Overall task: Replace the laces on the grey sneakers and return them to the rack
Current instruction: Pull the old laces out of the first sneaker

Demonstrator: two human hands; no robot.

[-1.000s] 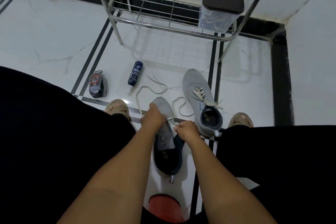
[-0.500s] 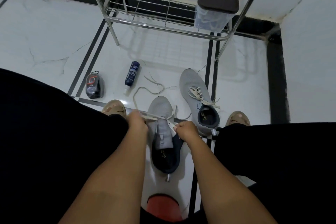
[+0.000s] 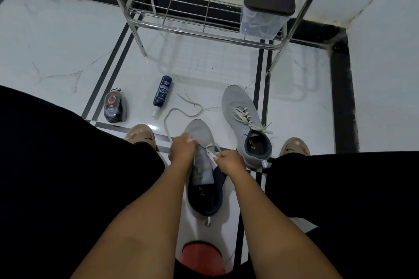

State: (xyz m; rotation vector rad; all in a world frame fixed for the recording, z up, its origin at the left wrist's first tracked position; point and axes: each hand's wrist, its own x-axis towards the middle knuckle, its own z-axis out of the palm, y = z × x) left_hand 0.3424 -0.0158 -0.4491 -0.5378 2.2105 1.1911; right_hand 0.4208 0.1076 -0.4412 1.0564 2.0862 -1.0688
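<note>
A grey sneaker (image 3: 200,131) lies on the floor between my knees, toe pointing away, its tongue pulled up. My left hand (image 3: 181,150) pinches a cream lace (image 3: 169,120) at the sneaker's left eyelets; the lace loops out across the tiles. My right hand (image 3: 229,161) grips the other end of that lace at the right eyelets. The second grey sneaker (image 3: 244,118) rests to the right, fully laced. The steel rack (image 3: 204,29) stands at the back.
A dark spray bottle (image 3: 162,95) and a shoe-polish sponge (image 3: 113,106) lie on the floor at left. A clear box with a brown lid (image 3: 263,18) sits on the rack's lower shelf. A red stool edge (image 3: 200,253) shows below. A wall closes the right side.
My left hand went out to the left with the lace, then came back to the sneaker's eyelets. My right hand stayed at the right eyelets.
</note>
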